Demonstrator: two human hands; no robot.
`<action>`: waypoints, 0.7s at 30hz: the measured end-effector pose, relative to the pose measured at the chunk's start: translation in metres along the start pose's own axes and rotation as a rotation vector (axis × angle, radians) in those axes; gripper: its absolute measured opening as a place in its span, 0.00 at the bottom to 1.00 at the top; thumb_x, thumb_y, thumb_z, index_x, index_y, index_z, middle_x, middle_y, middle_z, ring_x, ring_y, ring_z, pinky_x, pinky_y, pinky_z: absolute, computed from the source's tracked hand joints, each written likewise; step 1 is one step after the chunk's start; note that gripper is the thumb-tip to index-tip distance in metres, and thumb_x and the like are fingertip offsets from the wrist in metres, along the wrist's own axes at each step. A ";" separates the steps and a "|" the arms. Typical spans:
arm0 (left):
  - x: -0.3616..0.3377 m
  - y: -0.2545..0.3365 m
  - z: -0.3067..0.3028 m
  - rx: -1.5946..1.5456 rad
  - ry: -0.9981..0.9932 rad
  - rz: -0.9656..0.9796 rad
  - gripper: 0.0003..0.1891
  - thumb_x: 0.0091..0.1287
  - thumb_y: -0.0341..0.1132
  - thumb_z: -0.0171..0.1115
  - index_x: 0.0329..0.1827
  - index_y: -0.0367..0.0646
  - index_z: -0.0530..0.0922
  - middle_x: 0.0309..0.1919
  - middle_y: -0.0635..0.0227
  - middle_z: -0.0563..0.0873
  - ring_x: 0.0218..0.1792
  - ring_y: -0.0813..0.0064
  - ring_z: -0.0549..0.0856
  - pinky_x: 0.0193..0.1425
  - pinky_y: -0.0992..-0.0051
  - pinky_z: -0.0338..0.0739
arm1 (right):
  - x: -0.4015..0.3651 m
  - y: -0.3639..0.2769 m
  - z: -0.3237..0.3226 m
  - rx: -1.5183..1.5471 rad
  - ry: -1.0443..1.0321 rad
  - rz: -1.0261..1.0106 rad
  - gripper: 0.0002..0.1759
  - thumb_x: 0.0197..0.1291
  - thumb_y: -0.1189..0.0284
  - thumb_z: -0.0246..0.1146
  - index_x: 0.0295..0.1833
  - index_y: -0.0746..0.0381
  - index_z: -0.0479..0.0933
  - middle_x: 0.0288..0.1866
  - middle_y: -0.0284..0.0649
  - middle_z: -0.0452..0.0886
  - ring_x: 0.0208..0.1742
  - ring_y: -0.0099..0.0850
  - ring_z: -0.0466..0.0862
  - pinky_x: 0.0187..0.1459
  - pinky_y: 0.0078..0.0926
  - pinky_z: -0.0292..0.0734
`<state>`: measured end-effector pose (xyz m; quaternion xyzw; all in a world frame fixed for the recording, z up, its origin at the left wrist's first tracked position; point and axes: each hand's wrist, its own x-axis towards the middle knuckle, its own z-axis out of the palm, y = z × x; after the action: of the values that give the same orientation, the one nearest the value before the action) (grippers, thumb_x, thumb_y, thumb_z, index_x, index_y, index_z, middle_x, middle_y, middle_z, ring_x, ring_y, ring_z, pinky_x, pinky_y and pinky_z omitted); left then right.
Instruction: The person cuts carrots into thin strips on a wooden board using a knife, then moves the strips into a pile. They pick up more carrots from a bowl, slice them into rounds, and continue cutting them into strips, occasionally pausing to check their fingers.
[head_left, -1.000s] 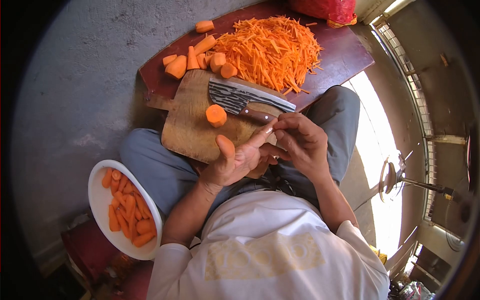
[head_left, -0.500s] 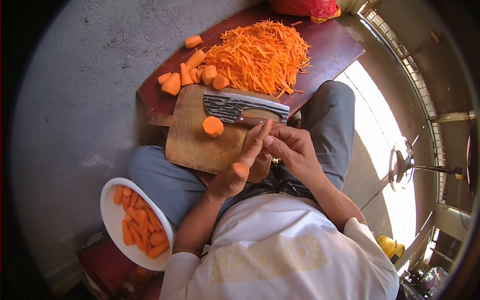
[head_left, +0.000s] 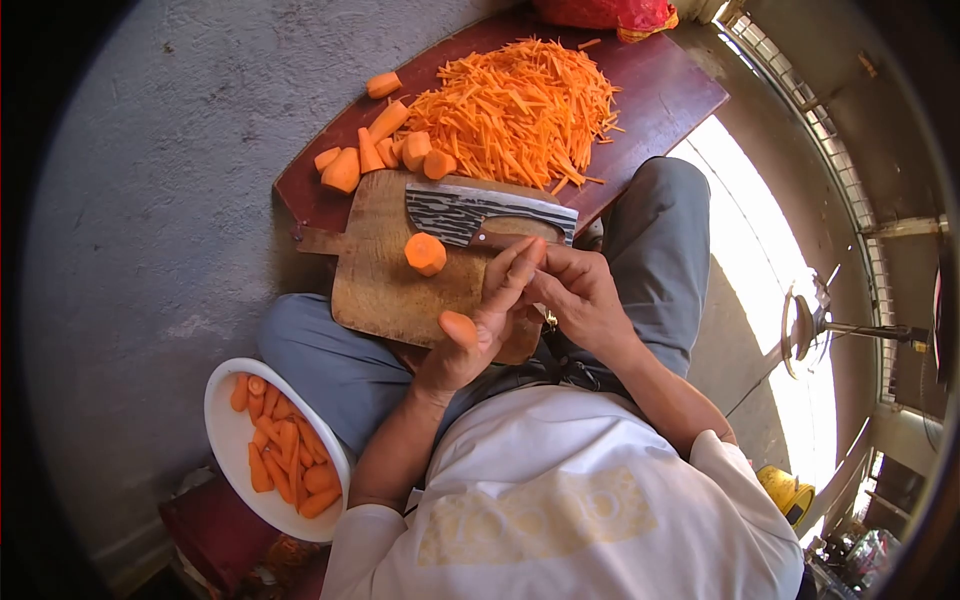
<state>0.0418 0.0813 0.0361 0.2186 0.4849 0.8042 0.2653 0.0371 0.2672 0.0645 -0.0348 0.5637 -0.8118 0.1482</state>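
My left hand (head_left: 470,340) is raised over the near edge of the wooden cutting board (head_left: 385,290), its fingers extended and its thumb apart. Orange colour shows on its thumb and a fingertip. My right hand (head_left: 590,305) is closed in a pinch against the left fingers; anything between them is too small to tell. Just beyond both hands a cleaver (head_left: 445,213) lies flat on the board, not held. A short cut carrot piece (head_left: 425,254) sits on the board below the blade. Past the board, a large heap of carrot strips (head_left: 520,110) covers part of the red table (head_left: 680,90).
Several peeled carrot chunks (head_left: 341,171) lie at the table's left edge. A white bowl (head_left: 217,420) of carrots is at the lower left. A red bag (head_left: 600,12) rests at the table's far end. On the right are a fan (head_left: 800,325) and a yellow container (head_left: 785,492).
My left hand has turned slightly, and its thumb has moved left and up, farther from the fingers. My right hand has shifted slightly left, still pinching at them. Cleaver and carrot piece stay put.
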 end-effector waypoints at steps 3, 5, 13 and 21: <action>0.002 0.000 0.002 -0.031 0.004 -0.001 0.74 0.63 0.96 0.29 0.98 0.43 0.44 0.93 0.66 0.51 0.87 0.65 0.61 0.88 0.62 0.57 | 0.000 0.002 -0.006 -0.022 -0.031 -0.016 0.14 0.88 0.68 0.63 0.55 0.69 0.85 0.46 0.32 0.88 0.47 0.19 0.88 0.50 0.22 0.88; 0.002 0.000 0.001 -0.056 -0.002 -0.004 0.74 0.62 0.96 0.28 0.99 0.44 0.43 0.93 0.67 0.50 0.86 0.66 0.61 0.88 0.62 0.57 | 0.000 0.005 -0.009 -0.037 -0.037 -0.029 0.14 0.89 0.67 0.62 0.56 0.68 0.85 0.46 0.32 0.88 0.47 0.19 0.89 0.50 0.22 0.88; 0.001 0.001 -0.002 -0.002 0.001 -0.019 0.76 0.60 0.97 0.27 0.99 0.43 0.44 0.93 0.69 0.50 0.86 0.67 0.62 0.87 0.62 0.59 | 0.003 0.007 -0.007 -0.040 -0.023 -0.019 0.15 0.90 0.65 0.62 0.56 0.67 0.85 0.46 0.31 0.88 0.45 0.17 0.88 0.47 0.21 0.87; 0.001 0.000 -0.003 -0.059 -0.007 0.012 0.74 0.62 0.96 0.27 0.98 0.43 0.46 0.92 0.71 0.50 0.84 0.67 0.64 0.87 0.61 0.60 | 0.006 0.003 -0.002 -0.010 -0.043 -0.031 0.13 0.89 0.69 0.60 0.59 0.68 0.85 0.47 0.32 0.88 0.46 0.18 0.88 0.47 0.21 0.87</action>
<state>0.0391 0.0802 0.0354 0.2165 0.4588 0.8189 0.2684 0.0319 0.2659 0.0601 -0.0615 0.5637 -0.8104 0.1475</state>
